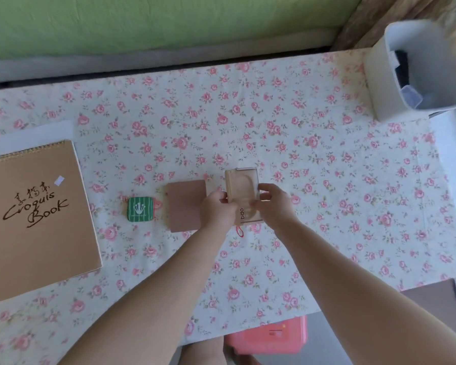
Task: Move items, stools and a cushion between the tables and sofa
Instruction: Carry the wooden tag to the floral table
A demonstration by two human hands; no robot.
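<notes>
Where the view is nearest the camera, a pink plastic stool (267, 335) is seen partly tucked under the front edge of a table covered with a rose-print tablecloth (313, 143). Two bare forearms are stretched forward over the cloth from the bottom of the frame. Near the middle of the table, a small pale wooden block (244, 191) printed with the letters "bdo" is gripped from both sides: the fingers of the left hand (216, 206) are curled around its left edge, and the fingers of the right hand (273, 202) are closed on its right edge. A red loop (240, 231) is seen at the block's near end. Just left of the block, partly hidden by the left hand, a dusty pink notebook (184, 204) is laid flat. Further left, a small green striped tin (140, 209) is placed, and at the far left a brown spiral sketchbook (37, 217) lettered "Croquis Book" is laid. At the far right corner, a white container (395, 88) holding dark items is stood. Beyond the table, a green sofa seat (156, 22) is seen.
</notes>
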